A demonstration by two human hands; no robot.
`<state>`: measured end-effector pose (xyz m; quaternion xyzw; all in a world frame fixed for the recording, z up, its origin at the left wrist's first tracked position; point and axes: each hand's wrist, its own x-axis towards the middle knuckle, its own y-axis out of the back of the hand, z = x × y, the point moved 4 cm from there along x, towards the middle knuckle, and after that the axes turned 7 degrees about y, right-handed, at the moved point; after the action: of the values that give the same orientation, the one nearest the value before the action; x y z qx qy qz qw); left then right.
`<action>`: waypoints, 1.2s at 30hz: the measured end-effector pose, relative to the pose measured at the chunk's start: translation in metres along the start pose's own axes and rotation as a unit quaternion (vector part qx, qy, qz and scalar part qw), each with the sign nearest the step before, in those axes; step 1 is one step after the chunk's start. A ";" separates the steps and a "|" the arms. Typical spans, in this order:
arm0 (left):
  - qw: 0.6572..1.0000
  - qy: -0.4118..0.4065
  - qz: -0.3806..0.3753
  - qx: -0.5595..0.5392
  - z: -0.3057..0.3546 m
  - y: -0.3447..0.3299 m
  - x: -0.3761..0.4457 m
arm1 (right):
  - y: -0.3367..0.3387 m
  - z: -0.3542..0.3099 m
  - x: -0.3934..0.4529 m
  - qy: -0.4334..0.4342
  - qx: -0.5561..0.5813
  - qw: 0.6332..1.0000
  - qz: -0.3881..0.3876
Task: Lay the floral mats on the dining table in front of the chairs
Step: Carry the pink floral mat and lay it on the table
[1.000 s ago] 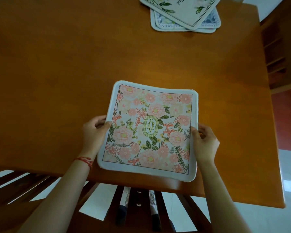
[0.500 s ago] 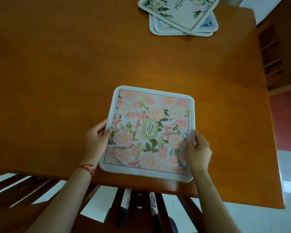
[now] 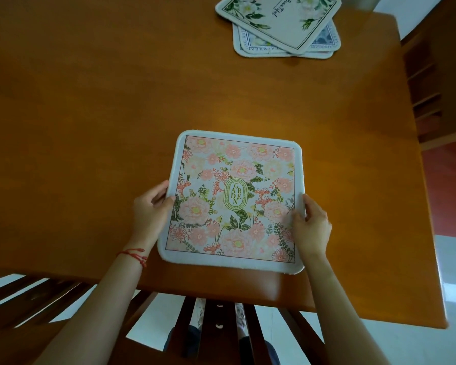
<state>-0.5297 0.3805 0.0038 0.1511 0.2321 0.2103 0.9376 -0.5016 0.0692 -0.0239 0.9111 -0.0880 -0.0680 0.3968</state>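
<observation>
Pink floral mat [image 3: 234, 201]: lies flat on the worktop [image 3: 90, 114], near its front edge and above the slatted back of a chair [image 3: 213, 327] tucked under that edge.
Left hand [image 3: 149, 210]: grasps the mat's left border, thumb on top and fingers curled at or under the rim.
Right hand [image 3: 311, 226]: grasps the right border, thumb on the printed face; whether the fingers reach underneath, I cannot tell.
Risk, skew: the mat sits slightly turned against the worktop edge. If one hand lets go first, or the two pull unevenly, it will probably end up crooked in front of the chair.
Risk, overhang: its near border lies close to the worktop's front edge. A tug toward the body could bring that border over the edge, and the mat could then droop or slide off onto the chair.
Risk, curl: a soft mat pinched at both sides may buckle in the middle if the hands push inward.
Risk, remaining stack [image 3: 282, 25]: several other mats lie overlapped and fanned at the far right part of the worktop, well apart from this one. A careless reach could drag more than one along.
Containers: none is visible, neither tray, box nor basket. The stack rests directly on the worktop.
Wrist: a red string bracelet [image 3: 133, 255] circles the left wrist, clear of the mat.
</observation>
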 end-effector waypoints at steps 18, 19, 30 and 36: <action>1.000 0.003 -0.004 0.006 -0.003 0.004 0.004 | -0.006 -0.006 -0.005 -0.015 0.003 1.000 0.001; 1.000 0.004 -0.007 0.007 -0.003 0.004 0.004 | -0.005 -0.006 -0.005 -0.016 0.001 1.000 -0.001; 0.983 -0.068 -0.040 0.168 0.009 -0.003 -0.015 | 0.009 -0.017 -0.020 0.007 -0.053 0.998 -0.025; 0.954 -0.140 -0.105 0.241 0.021 -0.019 -0.034 | 0.026 -0.034 -0.038 0.056 -0.117 0.991 -0.037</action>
<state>-0.5403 0.3448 0.0265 0.3756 0.1569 0.0250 0.9131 -0.5352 0.0841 0.0206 0.8636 -0.0230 -0.0416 0.5020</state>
